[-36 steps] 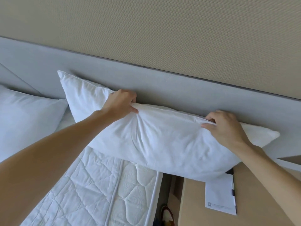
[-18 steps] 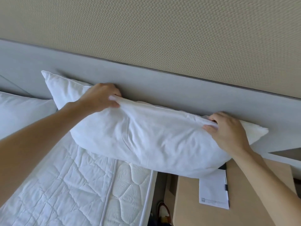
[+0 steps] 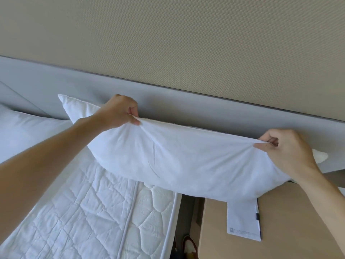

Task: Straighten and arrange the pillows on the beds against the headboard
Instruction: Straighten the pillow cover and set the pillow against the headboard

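Observation:
A white pillow (image 3: 177, 161) stands on its long edge against the grey headboard (image 3: 214, 113). Its right part hangs past the mattress over the bedside table. My left hand (image 3: 119, 114) pinches the pillowcase at the top edge, left of middle. Near the right end of that edge, my right hand (image 3: 285, 148) pinches the fabric too. The cloth is pulled taut between both hands. A second white pillow (image 3: 28, 135) lies at the left, partly cut off by the frame edge.
A quilted white mattress (image 3: 89, 217) fills the lower left. A light wooden bedside table (image 3: 298, 221) stands at the lower right with a white notepad (image 3: 242, 221) and pen on it. A dark gap with some object (image 3: 188, 245) separates bed and table. Beige textured wall above.
Both hands now pinch the pillowcase's top edge and pull it up, stretching the cloth taut. The pillow sits a little further right than half a second ago.

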Demonstrator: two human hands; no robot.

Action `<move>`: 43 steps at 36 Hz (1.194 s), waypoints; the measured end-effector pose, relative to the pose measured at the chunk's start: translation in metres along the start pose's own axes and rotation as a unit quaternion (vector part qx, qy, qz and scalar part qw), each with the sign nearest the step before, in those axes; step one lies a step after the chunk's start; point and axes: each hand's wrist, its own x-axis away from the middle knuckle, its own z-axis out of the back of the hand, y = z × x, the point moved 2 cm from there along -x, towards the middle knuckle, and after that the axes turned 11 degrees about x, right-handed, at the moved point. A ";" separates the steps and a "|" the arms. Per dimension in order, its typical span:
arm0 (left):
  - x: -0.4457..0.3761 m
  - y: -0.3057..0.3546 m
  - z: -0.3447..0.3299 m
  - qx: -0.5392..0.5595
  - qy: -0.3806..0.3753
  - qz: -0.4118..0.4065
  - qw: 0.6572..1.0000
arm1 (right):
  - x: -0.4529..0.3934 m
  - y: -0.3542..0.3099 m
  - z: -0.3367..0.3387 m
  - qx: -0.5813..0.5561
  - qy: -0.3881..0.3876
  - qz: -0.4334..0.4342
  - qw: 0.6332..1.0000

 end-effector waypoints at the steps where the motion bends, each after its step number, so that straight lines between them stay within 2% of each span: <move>1: -0.001 0.002 -0.003 0.002 0.003 -0.003 1.000 | 0.000 0.002 0.001 0.003 0.001 -0.006 1.000; 5: -0.012 0.008 -0.021 -0.003 0.012 -0.035 0.999 | 0.000 0.011 -0.003 0.024 0.012 -0.024 0.999; 9: -0.017 -0.002 -0.035 0.004 0.059 -0.049 0.997 | 0.003 0.013 -0.017 0.055 0.026 -0.025 0.998; 12: -0.016 -0.018 -0.036 0.010 0.043 -0.050 0.998 | 0.006 0.007 -0.021 0.055 0.023 -0.002 0.998; 14: -0.016 -0.029 -0.034 -0.025 0.007 -0.055 0.998 | 0.007 -0.002 -0.022 0.025 0.015 0.025 0.999; 17: -0.018 -0.038 -0.027 -0.054 0.000 -0.046 0.997 | 0.009 -0.031 -0.026 -0.003 -0.007 0.096 0.995; 21: -0.023 -0.028 -0.021 -0.060 -0.001 -0.050 0.997 | 0.003 -0.084 -0.043 0.027 -0.016 0.198 0.980; 27: -0.027 -0.026 -0.016 -0.059 -0.004 -0.068 0.996 | -0.029 -0.133 -0.081 0.062 -0.043 0.274 0.959; 31: -0.025 -0.032 -0.012 -0.033 0.008 -0.071 0.997 | -0.037 -0.143 -0.096 0.101 -0.070 0.273 0.954; 38: -0.025 -0.042 -0.009 -0.022 0.019 -0.080 0.996 | -0.045 -0.139 -0.107 0.131 -0.059 0.244 0.959; 43: -0.029 -0.044 -0.007 -0.024 0.025 -0.088 0.996 | -0.050 -0.137 -0.101 0.101 -0.012 0.222 0.970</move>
